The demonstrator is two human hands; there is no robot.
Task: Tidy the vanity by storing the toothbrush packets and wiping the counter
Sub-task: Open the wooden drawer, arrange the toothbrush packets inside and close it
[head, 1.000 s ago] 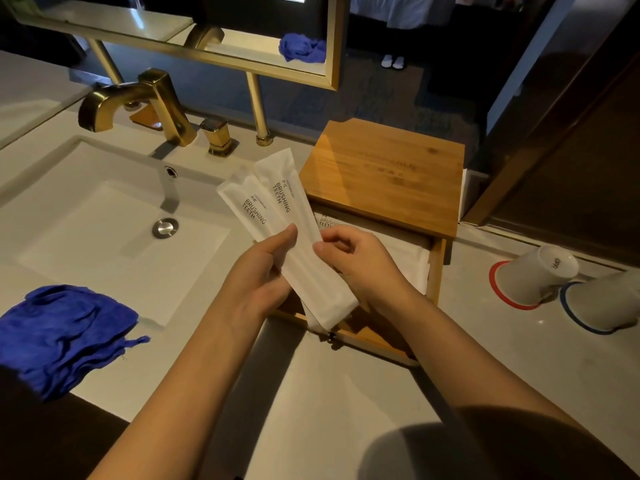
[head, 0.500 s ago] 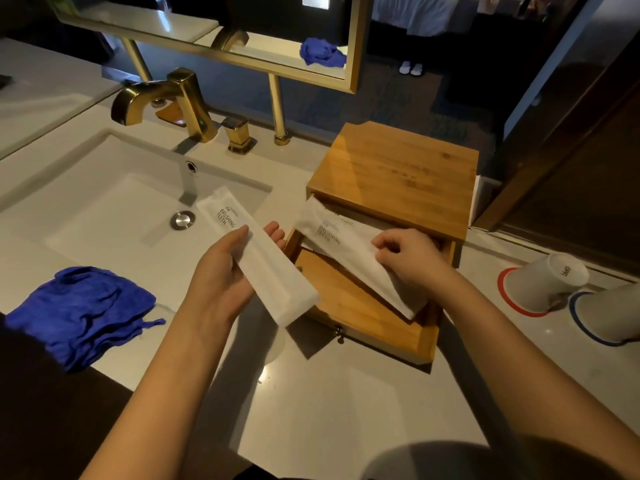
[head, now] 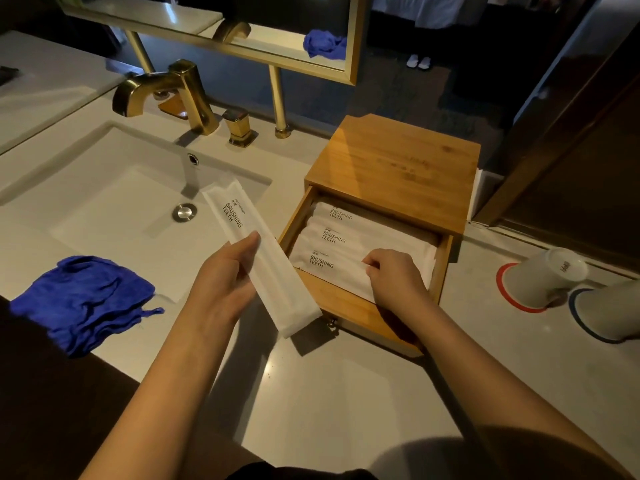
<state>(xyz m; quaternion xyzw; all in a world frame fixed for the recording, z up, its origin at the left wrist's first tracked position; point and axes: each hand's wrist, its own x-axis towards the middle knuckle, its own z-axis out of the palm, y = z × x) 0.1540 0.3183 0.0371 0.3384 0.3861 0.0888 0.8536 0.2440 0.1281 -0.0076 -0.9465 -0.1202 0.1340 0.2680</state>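
A wooden box [head: 401,168] stands on the white counter [head: 329,403] with its drawer [head: 346,311] pulled out toward me. Three white "BRUSHING TEETH" toothbrush packets lie side by side in the drawer. My right hand [head: 394,278] pinches the nearest drawer packet [head: 325,266] at its right part. My left hand [head: 221,285] holds another toothbrush packet [head: 263,265] slanted in the air, just left of the drawer, over the sink's edge. A crumpled blue cloth [head: 86,303] lies at the counter's front left.
A white sink [head: 114,202] with a gold faucet [head: 166,91] fills the left. A gold-framed mirror [head: 242,26] stands behind. Two white cups lie tipped at the right, one with a red rim [head: 540,278], one with a blue rim [head: 609,310].
My hands split the two packets apart. The right hand carried one into the drawer and laid it flat beside the others; the left hand kept its packet, lowering it slightly.
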